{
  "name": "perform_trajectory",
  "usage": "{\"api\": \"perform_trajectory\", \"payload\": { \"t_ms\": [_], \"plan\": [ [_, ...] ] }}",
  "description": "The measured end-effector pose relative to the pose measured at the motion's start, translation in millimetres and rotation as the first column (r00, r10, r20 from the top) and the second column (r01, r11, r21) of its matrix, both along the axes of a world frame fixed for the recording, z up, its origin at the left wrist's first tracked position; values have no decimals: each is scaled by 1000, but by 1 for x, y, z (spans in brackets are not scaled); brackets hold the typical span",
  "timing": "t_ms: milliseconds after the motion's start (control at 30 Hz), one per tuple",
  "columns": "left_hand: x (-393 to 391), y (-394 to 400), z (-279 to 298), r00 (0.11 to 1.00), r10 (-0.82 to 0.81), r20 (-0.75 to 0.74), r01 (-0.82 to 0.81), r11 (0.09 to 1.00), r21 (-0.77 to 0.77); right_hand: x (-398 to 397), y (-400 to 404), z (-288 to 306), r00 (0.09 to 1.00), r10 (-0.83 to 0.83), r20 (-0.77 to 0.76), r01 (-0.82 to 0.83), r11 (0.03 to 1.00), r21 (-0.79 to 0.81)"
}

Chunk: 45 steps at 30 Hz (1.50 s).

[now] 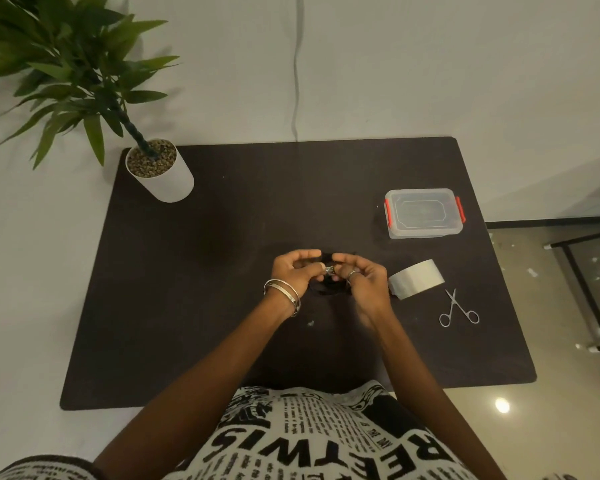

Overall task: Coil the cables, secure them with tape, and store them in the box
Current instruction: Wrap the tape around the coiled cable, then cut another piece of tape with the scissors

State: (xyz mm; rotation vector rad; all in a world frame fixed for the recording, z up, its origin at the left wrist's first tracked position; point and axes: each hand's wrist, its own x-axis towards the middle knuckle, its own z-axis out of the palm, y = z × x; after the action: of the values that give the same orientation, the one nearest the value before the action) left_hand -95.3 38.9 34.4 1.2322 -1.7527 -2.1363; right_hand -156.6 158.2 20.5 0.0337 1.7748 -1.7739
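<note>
Desk (187,306), dark and bare over most of its top, carries everything we see. At its far left corner stands the potted plant (160,171). Near the far right corner sits the clear box (423,213), lid on, red clasps at both ends. Just right of our hands lies the tape roll (418,278), with the scissors (458,310) nearer the right edge. Our left hand (293,273) and right hand (364,282) meet at mid-desk, fingers curled, pinching the black cable (329,289) between them; its coil is mostly hidden.
</note>
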Motion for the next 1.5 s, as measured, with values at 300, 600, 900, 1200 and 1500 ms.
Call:
{"api": "perform_trajectory", "payload": {
  "t_ms": [300, 600, 900, 1200, 1500],
  "plan": [
    [-1, -20, 3, 992, -101, 78, 85, 980, 181, -15, -1, 7, 948, 305, -88, -294, 948, 119],
    [20, -35, 2, 974, -205, 97, 186, 967, 174, -3, -22, -3, 992, 50, 114, -66, 988, 140],
    [49, -61, -37, 947, 160, 278, -166, 986, -2, 25, -47, -36, 954, 133, 270, -169, 979, 112],
    [73, -69, -77, 866, 65, 496, 153, 909, -387, 36, -45, -58, 968, 246, 54, -246, 880, 406],
    [42, -55, -50, 924, 83, 374, 181, 767, -616, 14, -24, -18, 987, 148, 67, -159, 968, 196]
  ]
}}
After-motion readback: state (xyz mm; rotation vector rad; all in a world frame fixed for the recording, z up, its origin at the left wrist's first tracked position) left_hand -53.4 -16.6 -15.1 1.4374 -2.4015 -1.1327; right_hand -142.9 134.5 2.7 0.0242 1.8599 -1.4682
